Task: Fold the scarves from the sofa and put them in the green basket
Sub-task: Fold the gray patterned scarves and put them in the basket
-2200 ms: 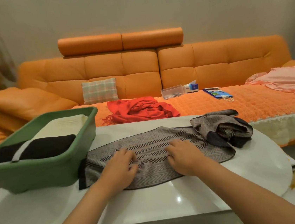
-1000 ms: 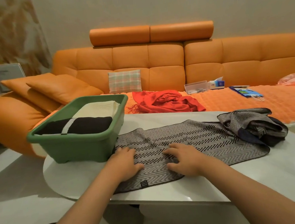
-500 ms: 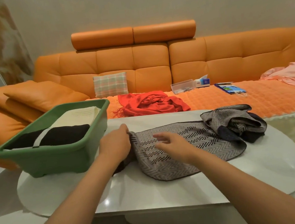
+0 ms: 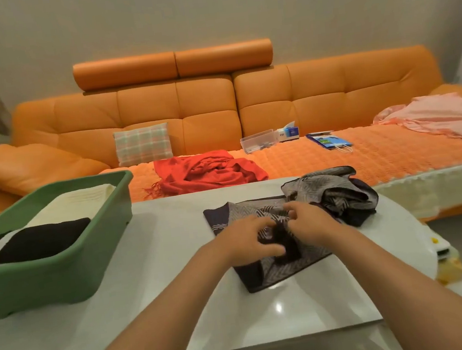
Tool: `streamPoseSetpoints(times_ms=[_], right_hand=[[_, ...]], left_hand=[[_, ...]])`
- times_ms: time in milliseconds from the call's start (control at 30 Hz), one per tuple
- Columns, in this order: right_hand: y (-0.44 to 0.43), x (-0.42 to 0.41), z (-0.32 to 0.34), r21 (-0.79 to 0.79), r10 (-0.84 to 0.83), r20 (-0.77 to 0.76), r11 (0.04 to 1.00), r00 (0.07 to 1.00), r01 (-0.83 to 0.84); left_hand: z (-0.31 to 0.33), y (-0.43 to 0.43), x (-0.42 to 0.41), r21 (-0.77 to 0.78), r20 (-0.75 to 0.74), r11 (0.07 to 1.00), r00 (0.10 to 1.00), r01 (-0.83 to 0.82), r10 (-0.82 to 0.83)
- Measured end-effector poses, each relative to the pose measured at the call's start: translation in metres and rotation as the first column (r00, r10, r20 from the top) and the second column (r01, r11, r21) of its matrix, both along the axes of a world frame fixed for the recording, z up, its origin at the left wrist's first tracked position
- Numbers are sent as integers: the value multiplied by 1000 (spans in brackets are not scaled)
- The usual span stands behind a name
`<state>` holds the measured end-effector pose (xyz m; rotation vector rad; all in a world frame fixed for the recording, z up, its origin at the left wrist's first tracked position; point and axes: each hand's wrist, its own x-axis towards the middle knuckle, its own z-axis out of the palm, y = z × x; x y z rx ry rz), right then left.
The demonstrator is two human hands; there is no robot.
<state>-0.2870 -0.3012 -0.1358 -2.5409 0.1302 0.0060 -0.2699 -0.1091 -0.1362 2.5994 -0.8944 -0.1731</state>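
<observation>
1. Head view: the grey zigzag-patterned woven scarf [image 4: 275, 270] lies on the glossy white surface [image 4: 159, 240]. Its near part is doubled over, so the dark reverse shows along the left and front edges. Its far end sits bunched in a loose heap [image 4: 338, 191] at the right.
2. Left hand [image 4: 247, 242] sits on top of the doubled part, fingers curled down and thumb tucked against the cloth, gripping the turned-over end. I judge this is to stop the fold springing open.
3. Right hand [image 4: 310, 223] is just beside it, fingers bent and pinching the fabric where the flat part meets the heap, probably to draw out more length for the next fold.
4. Both hands touch the scarf directly. It lies under and between them, with the heap just beyond the right hand's fingers.
5. Working flat on the surface makes sense: the slippery-looking cloth likely needs a firm base for square edges.
6. Green plastic basket [image 4: 62, 271] stands on the same surface, well to the left of the hands. It holds a folded black scarf [image 4: 38, 240] and a folded cream scarf [image 4: 80, 200], and looks to be within reach.
7. Crumpled red fringed scarf [image 4: 209, 171] lies on the orange leather sofa [image 4: 329, 91] behind the surface, not yet folded.
</observation>
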Motion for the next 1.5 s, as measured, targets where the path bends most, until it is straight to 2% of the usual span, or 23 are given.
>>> streamPoseSetpoints(times_ms=[67,233,333,467,533,600,667,733,800,833,900,967,1067,1167,1233,1300,1367,1500], right_hand=[[-1,-2,-5,-79,53,-56,995,997,-57],[15,-3,-9,-175,169,-126,966,978,-189],[35,-1,-9,-97,244,-103,962,964,-254],[60,4,-7,17,292,27,956,956,-292],[65,8,-6,-56,284,84,958,955,-280],[66,13,-6,-257,303,87,927,949,-272],[64,16,-7,-460,318,10,843,948,-278],[60,19,-10,-544,310,-99,779,946,-312],[56,20,-15,-524,300,-169,780,939,-343],[54,21,-17,-488,299,-162,804,940,-340],[52,25,-20,-438,295,-90,846,951,-304],[52,26,-19,-469,290,-42,839,956,-276],[55,21,-10,-497,302,-63,817,951,-292],[62,12,5,-316,324,-217,869,921,-380],[70,6,13,-220,329,-231,899,916,-379],[83,4,15,-289,322,-121,893,939,-344],[100,4,13,-309,319,8,902,948,-301],[146,4,3,-206,350,126,924,928,-321]], left_hand=[[-19,9,-1,185,-8,982,999,38,-37],[-19,35,6,225,96,972,994,-66,46],[-12,60,15,334,156,928,981,-162,116],[-11,108,30,514,212,776,931,-365,298],[-10,127,32,516,205,744,904,-425,375],[-9,136,32,529,177,716,884,-457,434],[-7,135,29,503,205,707,863,-497,461],[-6,129,26,403,317,747,847,-528,428],[-7,120,26,295,436,832,841,-470,320],[-9,115,25,241,424,890,867,-386,262],[-13,106,22,169,226,969,964,-182,142],[-19,101,20,175,90,982,994,-72,57],[-14,107,22,217,46,975,998,-44,35],[0,118,20,159,-160,985,983,-59,85],[4,129,18,65,-218,990,966,-124,136],[6,141,20,-6,-150,978,967,-210,207],[6,154,24,8,17,954,954,-298,298],[0,171,29,256,226,866,898,-429,378]])
